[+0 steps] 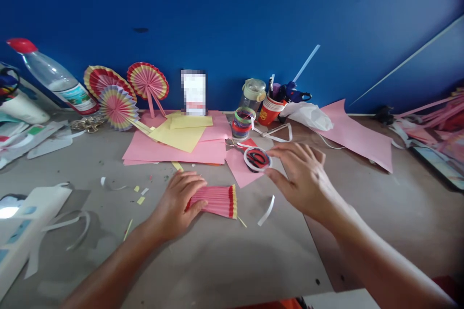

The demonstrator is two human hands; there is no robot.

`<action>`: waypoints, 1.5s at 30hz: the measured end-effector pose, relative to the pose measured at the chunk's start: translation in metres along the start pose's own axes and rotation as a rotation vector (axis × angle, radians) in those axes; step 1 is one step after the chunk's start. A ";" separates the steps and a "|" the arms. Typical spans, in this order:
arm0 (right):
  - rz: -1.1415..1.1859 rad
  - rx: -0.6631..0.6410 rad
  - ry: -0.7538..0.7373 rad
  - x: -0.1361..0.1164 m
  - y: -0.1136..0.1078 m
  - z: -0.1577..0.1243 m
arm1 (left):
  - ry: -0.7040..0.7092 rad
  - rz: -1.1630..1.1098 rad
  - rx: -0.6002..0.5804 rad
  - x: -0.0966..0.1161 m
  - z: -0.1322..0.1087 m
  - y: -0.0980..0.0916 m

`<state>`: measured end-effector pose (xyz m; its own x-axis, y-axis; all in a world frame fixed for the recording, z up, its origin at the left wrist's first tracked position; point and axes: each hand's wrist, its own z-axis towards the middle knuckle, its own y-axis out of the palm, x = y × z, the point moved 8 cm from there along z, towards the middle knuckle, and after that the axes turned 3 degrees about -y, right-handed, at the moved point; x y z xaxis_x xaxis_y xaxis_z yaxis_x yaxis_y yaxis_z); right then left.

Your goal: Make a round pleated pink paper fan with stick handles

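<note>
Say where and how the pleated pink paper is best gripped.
Pinch the pleated pink paper at its yellow-edged end, probably from the right: that end lies exposed, the left hand holds the other, and squeezing across the folds should gather them.

A grey tabletop (217, 265) carries stacked pink paper sheets (163, 153), a pleated pink paper piece edged red and yellow (217, 201), and a narrow white strip (266, 211).

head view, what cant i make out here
Pleated paper, head view: much of its left end is hidden by the left hand.
White ring at the right hand, head view: too small to tell whether the black loops lie inside or beyond it.
Phone, head view: screen pixelated.
Orange thing, head view: cut off by the bottom edge.
</note>
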<state>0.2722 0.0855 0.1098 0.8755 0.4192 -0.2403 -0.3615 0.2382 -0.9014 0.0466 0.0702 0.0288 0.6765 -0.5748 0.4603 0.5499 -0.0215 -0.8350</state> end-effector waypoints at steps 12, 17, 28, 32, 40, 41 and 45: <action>0.307 -0.381 -0.166 -0.049 0.079 0.005 | 0.040 0.146 -0.237 0.004 -0.009 0.022; 0.295 -0.473 -0.215 -0.067 0.090 -0.002 | -0.017 0.138 -0.208 0.006 -0.006 0.018; 0.133 -0.465 -0.253 -0.083 0.114 -0.011 | -0.062 0.125 -0.194 0.008 -0.001 0.019; 0.125 -0.411 -0.246 -0.082 0.114 -0.011 | -0.065 0.116 -0.164 0.009 0.001 0.017; 0.142 -0.306 -0.275 -0.085 0.109 -0.012 | -0.049 0.119 -0.137 0.016 0.001 0.012; 0.142 -0.298 -0.277 -0.086 0.108 -0.012 | -0.053 0.116 -0.135 0.016 0.001 0.012; 0.149 -0.277 -0.288 -0.088 0.108 -0.013 | -0.080 0.104 -0.124 0.018 0.002 0.010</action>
<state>0.1606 0.0630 0.0287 0.6808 0.6683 -0.2999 -0.3428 -0.0712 -0.9367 0.0649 0.0614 0.0290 0.7663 -0.5124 0.3877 0.4132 -0.0690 -0.9080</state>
